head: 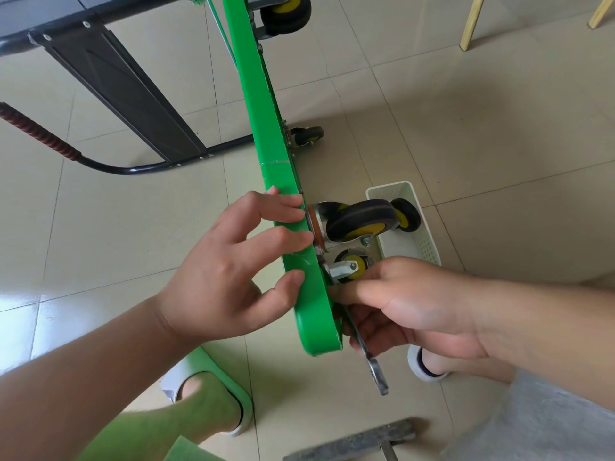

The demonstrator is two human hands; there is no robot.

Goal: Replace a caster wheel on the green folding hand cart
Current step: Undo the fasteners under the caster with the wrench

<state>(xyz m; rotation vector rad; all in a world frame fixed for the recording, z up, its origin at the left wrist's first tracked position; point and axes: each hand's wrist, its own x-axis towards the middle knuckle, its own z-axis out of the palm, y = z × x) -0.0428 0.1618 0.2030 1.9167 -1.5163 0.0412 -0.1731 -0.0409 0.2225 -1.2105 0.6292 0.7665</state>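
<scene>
In mid-frame the green cart point(266, 104) stands on edge, the left hand point(229, 277) pressing spread fingers on it to steady it, while the right hand point(409, 311) grips a wrench point(372, 364) below the caster wheel point(359, 221), probably working its nut.

Floor point(466, 128) w/ large beige tiles, glossy, daylight reflection at left. Black metal frame point(126, 91) top left; two light wooden legs point(471, 24) top right.
</scene>
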